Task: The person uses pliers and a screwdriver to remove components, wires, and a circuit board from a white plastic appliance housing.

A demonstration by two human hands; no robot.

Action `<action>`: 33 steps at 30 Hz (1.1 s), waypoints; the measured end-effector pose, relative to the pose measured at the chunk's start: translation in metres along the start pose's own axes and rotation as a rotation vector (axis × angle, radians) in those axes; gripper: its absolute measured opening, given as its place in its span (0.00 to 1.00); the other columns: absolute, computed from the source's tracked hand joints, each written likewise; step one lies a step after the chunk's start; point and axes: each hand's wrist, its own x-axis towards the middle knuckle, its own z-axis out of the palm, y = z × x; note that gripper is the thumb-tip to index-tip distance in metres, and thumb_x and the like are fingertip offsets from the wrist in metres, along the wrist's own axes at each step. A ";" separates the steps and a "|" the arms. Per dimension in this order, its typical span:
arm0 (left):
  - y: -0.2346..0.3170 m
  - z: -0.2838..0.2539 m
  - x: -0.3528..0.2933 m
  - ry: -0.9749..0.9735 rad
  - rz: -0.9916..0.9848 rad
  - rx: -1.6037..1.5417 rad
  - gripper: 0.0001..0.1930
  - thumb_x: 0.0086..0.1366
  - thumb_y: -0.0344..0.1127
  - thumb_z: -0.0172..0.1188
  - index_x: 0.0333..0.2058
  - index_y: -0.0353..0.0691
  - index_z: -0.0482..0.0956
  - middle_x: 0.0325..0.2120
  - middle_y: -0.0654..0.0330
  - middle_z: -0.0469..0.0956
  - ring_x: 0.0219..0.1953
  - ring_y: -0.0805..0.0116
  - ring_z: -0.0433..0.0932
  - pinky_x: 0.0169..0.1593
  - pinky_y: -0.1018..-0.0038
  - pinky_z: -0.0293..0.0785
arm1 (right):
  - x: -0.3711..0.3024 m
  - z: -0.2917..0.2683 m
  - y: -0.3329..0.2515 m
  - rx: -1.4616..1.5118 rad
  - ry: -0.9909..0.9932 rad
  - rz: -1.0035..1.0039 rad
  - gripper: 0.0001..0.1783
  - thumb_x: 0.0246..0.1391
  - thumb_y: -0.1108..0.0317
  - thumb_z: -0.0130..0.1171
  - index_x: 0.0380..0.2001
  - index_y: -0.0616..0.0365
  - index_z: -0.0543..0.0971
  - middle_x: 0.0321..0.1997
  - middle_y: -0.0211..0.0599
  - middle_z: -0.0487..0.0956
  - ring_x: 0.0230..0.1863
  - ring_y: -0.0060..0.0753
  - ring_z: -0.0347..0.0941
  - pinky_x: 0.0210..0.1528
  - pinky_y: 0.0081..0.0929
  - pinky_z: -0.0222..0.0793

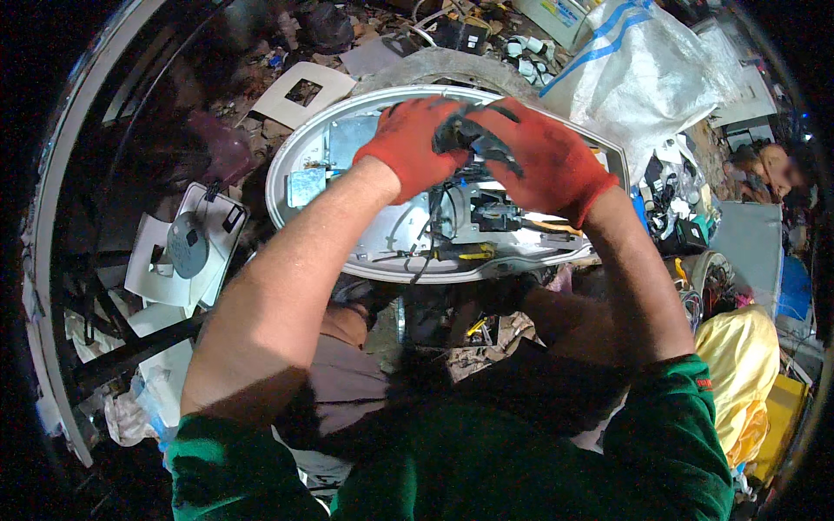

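Both my hands wear red gloves with black on the fingers. They meet over a pale oval housing [280, 165], an open shell with a raised rim. My left hand [410, 143] curls inward at the far side, and my right hand [549, 161] closes toward it. Whatever sits between their fingers is dark and cannot be told from the black of the gloves. Inside the shell lie a small silvery box [306, 187], a black component [495, 214] with wires, a yellow-and-black handled tool [469, 252] and an orange handle [556, 227].
A white woven sack [643, 69] with blue stripes stands beyond on the right. White plastic panels [187, 247] lie on the left. Scrap and cables [673, 195] cover the ground at the right, near a yellow bag [738, 373]. Another person [764, 169] is at the far right.
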 end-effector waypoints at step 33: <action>-0.008 -0.004 0.019 -0.129 0.030 -0.241 0.27 0.52 0.41 0.70 0.52 0.47 0.75 0.46 0.56 0.78 0.47 0.61 0.78 0.54 0.68 0.72 | -0.003 0.018 0.015 0.180 0.275 -0.200 0.23 0.50 0.61 0.61 0.52 0.48 0.78 0.55 0.56 0.73 0.51 0.58 0.73 0.56 0.40 0.68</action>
